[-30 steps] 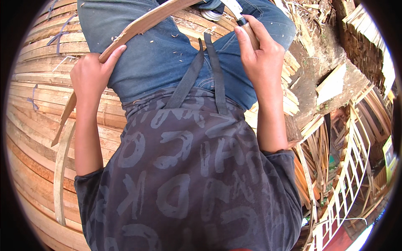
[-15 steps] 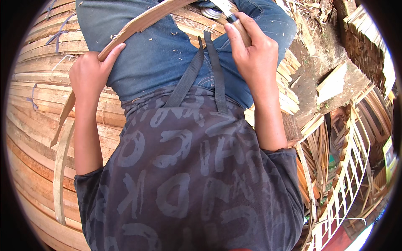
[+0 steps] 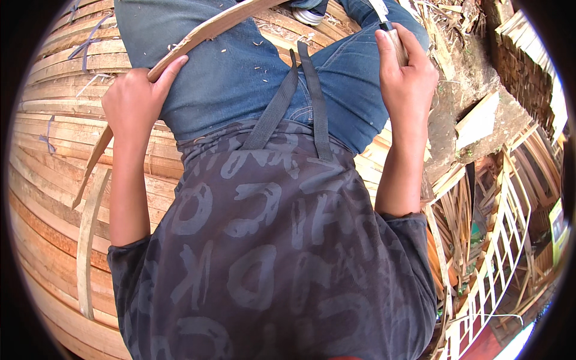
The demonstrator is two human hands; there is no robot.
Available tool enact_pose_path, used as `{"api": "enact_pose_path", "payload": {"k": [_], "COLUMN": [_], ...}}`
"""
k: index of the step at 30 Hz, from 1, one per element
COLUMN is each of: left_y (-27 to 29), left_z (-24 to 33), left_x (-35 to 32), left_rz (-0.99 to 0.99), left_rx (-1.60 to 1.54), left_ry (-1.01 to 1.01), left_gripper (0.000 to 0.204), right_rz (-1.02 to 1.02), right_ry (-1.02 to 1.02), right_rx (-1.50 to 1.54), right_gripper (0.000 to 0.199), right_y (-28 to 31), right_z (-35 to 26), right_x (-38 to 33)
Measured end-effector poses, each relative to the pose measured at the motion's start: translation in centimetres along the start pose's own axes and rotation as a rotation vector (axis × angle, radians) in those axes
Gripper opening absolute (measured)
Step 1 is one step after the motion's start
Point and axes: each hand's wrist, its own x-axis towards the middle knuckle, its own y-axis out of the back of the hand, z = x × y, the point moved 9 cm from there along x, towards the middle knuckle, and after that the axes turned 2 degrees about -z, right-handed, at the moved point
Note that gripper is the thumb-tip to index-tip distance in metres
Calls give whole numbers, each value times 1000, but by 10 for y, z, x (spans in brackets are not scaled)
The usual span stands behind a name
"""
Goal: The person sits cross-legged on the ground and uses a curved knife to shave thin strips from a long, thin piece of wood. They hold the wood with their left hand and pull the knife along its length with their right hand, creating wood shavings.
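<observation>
A long thin wooden strip point(image 3: 210, 29) lies slantwise over my left thigh, its far end cut off by the top edge of the view. My left hand point(image 3: 133, 96) is closed around it, thumb along the top, and its near end sticks out below my wrist. In my right hand point(image 3: 409, 72) is a knife point(image 3: 396, 43), gripped by its wooden handle with a dark collar. The pale blade points up and away, partly beyond the top edge. Knife and strip are apart. Small shavings dot my jeans point(image 3: 234, 72).
Stacked wooden slats point(image 3: 48, 186) fill the left side, some tied with blue string point(image 3: 84, 51). On the right are a stone slab point(image 3: 447, 135), a pale offcut point(image 3: 478, 122), a heap of thin strips point(image 3: 459, 228) and a lattice frame point(image 3: 495, 273). A shoe point(image 3: 308, 16) shows at the top.
My right hand has moved right with the knife, away from the wooden strip. My left hand and the strip have shifted only slightly. My right knee has spread outward a little.
</observation>
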Motion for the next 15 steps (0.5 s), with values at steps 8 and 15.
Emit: {"api": "enact_pose_path", "payload": {"k": [8, 15], "left_y": [0, -1], "left_z": [1, 1], "left_x": [-4, -2], "left_rz": [29, 10], "left_rx": [14, 19], "left_ry": [-32, -35], "left_gripper": [73, 71], "right_rz": [22, 22], "right_ry": [45, -19], "right_rx": [11, 60], "right_gripper": [30, 32], "right_y": [-4, 13], "right_z": [-6, 15], "right_x": [3, 1]}}
